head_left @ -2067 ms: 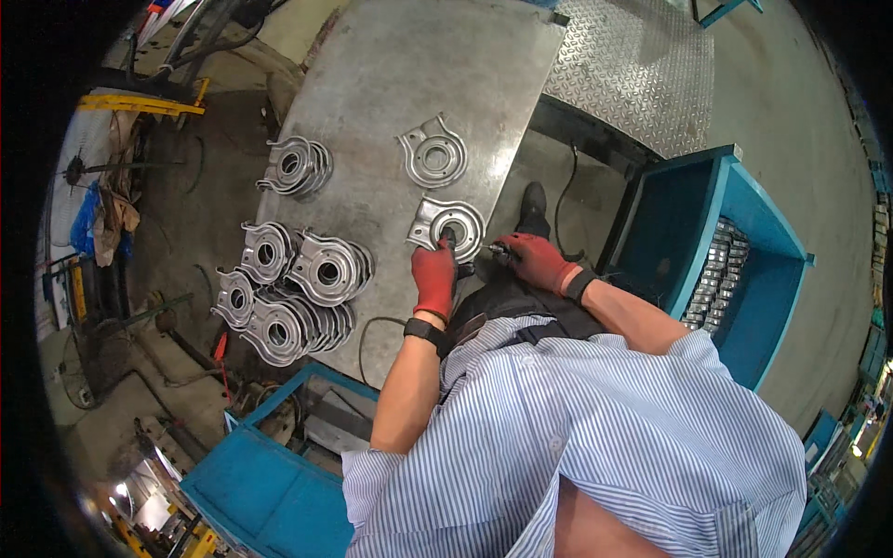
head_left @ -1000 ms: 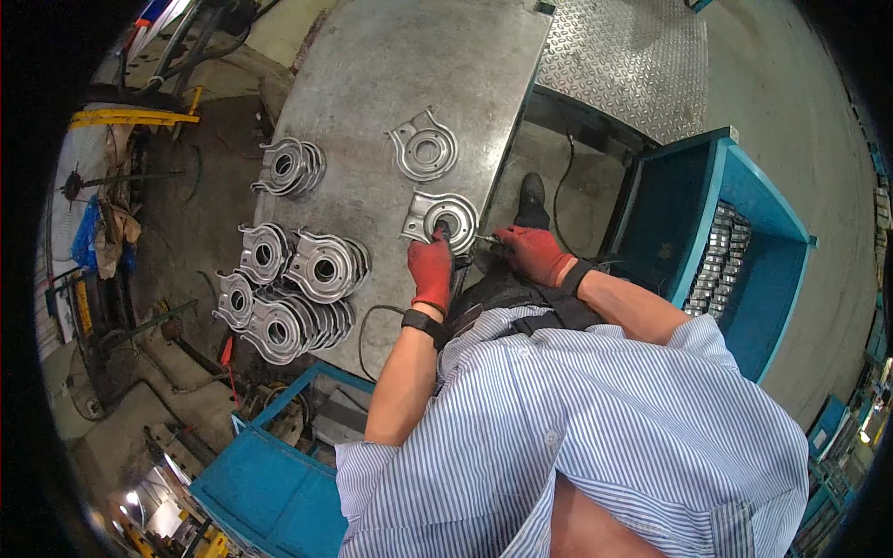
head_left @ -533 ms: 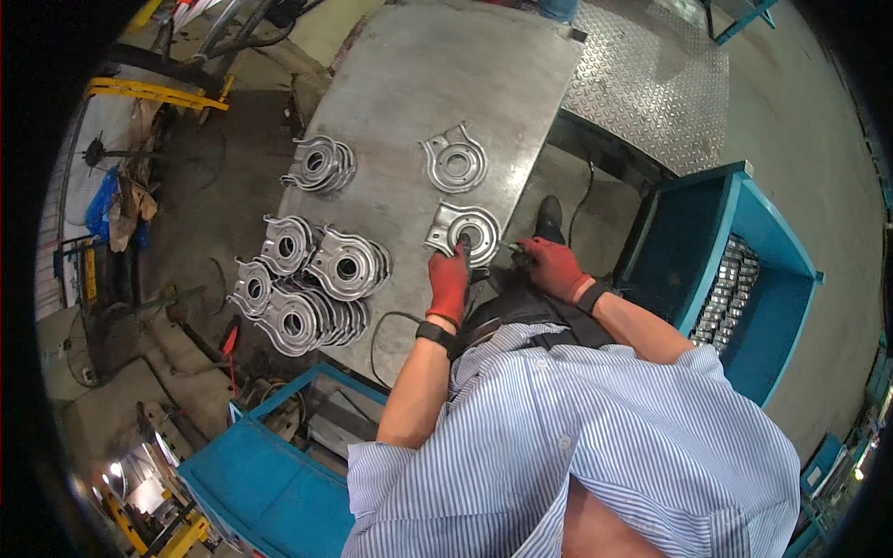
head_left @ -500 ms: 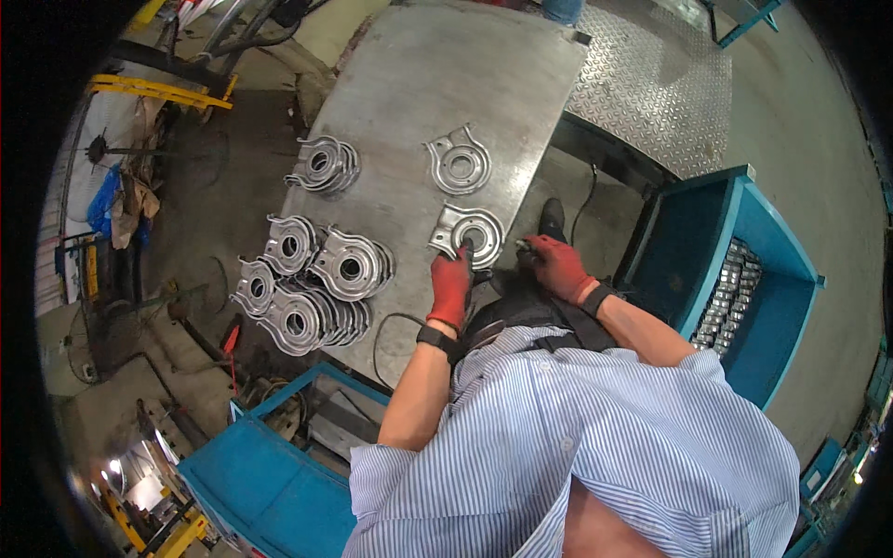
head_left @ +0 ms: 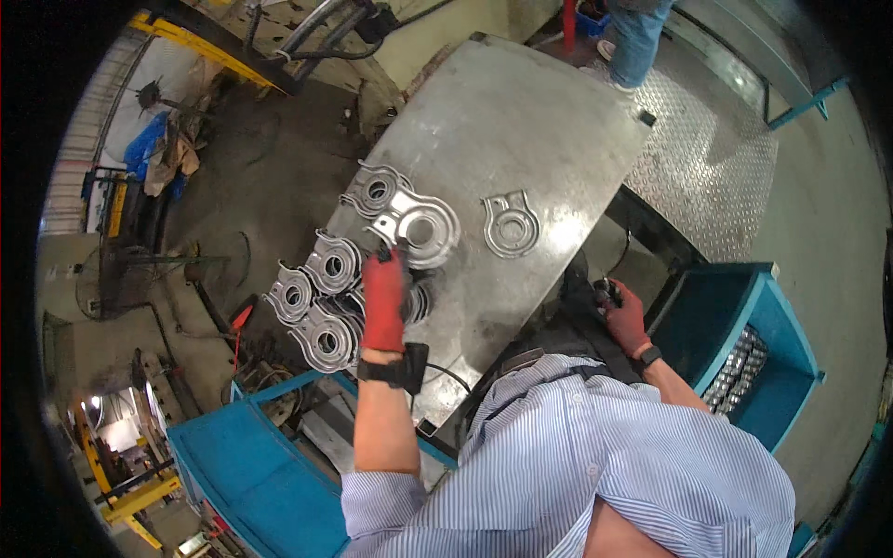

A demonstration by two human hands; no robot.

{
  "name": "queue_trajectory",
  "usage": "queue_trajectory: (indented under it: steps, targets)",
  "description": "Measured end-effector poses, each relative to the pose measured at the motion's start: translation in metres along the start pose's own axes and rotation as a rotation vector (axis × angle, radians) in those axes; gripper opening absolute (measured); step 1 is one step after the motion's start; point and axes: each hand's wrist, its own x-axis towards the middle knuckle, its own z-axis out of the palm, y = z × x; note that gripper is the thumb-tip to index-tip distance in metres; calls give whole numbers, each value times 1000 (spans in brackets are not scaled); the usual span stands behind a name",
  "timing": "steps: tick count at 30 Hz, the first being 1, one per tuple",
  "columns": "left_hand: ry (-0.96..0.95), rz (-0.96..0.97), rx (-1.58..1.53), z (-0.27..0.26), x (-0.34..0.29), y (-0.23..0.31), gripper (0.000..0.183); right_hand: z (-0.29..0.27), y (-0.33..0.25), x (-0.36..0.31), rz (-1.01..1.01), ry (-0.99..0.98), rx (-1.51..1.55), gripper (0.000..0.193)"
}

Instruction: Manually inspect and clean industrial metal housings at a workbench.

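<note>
My left hand (head_left: 384,296), in a red glove with dark fingers, grips the edge of a stamped metal bracket (head_left: 446,232) with a round dished end. It holds that bracket over the left side of the steel table (head_left: 521,102), beside several stacks of like brackets (head_left: 327,337). One single bracket (head_left: 511,231) lies flat to the right of it. My right hand (head_left: 627,321), gloved the same way, is off the table's right edge with fingers curled round a small metal part (head_left: 608,290); its exact kind is unclear.
A blue bin (head_left: 791,325) of small shiny metal parts (head_left: 739,367) stands at the right. Another blue metal frame (head_left: 251,465) is at lower left. Beyond the table lies a diamond-plate platform (head_left: 707,149), with a person's jeans-clad leg (head_left: 637,42) near it.
My left hand has carried a bracket from the table's right edge leftward to the stacks. My right hand has moved right, nearer the bin. The view has turned, and a person's leg shows more fully.
</note>
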Motion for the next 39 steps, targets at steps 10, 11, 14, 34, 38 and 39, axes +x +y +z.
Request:
queue_trajectory:
  steps: [10,11,14,34,38,39]
  targets:
    - [61,197,286,-4,162,-107,24,-21,52,41,-22,67,28,31]
    - [109,191,419,-3,168,-116,24,-21,53,43,-27,69,28,31]
    - [161,324,523,2,174,-142,24,-20,44,44,1,48,66,31]
    - [159,116,576,7,126,-5,49,-23,61,26,-3,139,20,32]
    - [-138,56,448,39,54,65,62,-22,66,19,67,120,29,31]
    - [-275,16,417,58,34,84,65,-24,69,17,72,125,27,31]
